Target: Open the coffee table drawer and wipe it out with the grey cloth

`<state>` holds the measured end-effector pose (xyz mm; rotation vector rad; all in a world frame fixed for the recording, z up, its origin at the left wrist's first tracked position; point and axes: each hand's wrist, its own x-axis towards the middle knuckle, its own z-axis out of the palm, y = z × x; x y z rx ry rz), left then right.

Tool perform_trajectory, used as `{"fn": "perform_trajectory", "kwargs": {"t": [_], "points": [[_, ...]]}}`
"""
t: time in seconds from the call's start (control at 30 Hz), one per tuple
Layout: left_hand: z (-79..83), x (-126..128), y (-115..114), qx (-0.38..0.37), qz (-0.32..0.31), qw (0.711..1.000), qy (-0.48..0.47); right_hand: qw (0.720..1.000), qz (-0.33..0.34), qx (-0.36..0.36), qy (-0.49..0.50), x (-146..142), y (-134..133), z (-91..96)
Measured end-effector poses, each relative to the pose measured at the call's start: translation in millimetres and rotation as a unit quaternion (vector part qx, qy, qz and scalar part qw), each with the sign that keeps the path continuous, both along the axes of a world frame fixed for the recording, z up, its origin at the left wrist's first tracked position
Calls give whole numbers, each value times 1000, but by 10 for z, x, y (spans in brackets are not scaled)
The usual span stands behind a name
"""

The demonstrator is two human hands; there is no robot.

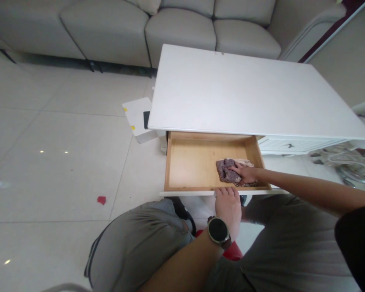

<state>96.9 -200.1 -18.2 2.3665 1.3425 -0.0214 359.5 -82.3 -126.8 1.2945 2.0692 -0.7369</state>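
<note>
A shallow wooden drawer is pulled out from a white coffee table. In its right front corner lies a folded purple-brown patterned cloth, with a lighter striped piece of fabric behind it. My right hand reaches in from the right, its fingers on the cloth and its thumb side partly hidden. My left hand, with a watch on the wrist, has its fingers hooked over the top edge of the white drawer front.
A grey sofa stands behind the table. Left of the table, a white box sits on the tiled floor, with a red scrap farther forward. A second drawer is closed at right, near coiled hose or cable.
</note>
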Motion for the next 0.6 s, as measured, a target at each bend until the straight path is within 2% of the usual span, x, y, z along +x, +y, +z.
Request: {"fn": "perform_trajectory", "kwargs": {"t": [0.13, 0.27, 0.47, 0.6], "points": [[-56, -10, -17, 20, 1, 1000, -15, 995, 101, 25, 3, -391, 69, 4], [-71, -18, -26, 36, 6, 999, -20, 985, 164, 42, 15, -823, 116, 56], [-61, -23, -15, 33, -4, 999, -14, 979, 197, 52, -17, -1465, 217, 110], [-28, -10, -1, 12, -6, 1000, -7, 976, 213, 51, -21, -2033, 331, 82]]}}
